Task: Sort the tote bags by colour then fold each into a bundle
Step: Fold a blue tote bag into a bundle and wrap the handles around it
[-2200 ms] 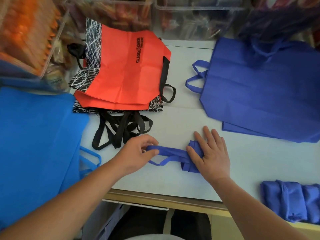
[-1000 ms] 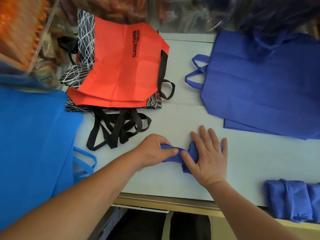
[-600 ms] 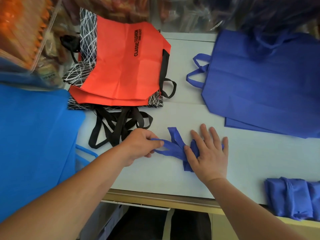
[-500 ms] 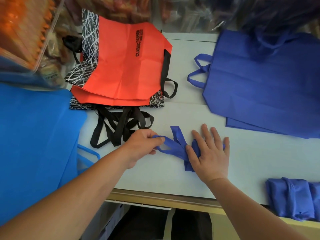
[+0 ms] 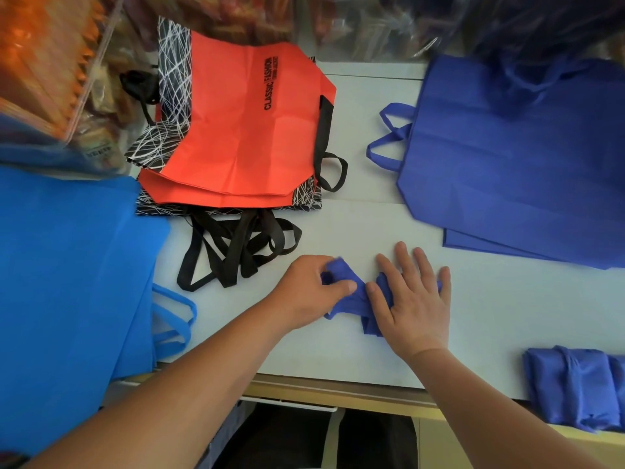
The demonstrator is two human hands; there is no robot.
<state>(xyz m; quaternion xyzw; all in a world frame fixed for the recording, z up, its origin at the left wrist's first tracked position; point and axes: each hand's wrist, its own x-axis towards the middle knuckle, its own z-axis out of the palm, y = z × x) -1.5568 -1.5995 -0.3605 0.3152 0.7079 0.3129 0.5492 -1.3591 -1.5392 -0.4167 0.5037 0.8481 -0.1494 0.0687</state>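
The right hand [image 5: 417,301] presses flat on the bundle [image 5: 359,299]; the left hand [image 5: 309,291], pinching its strap [image 5: 334,268], should wrap it tight, without slack.

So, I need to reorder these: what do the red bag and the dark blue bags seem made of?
Red bag: probably thin non-woven synthetic fabric, matte; it keeps crisp fold creases like paper. Dark blue bags: likely the same, matte with a faint grain and soft wrinkles. No shine on either.
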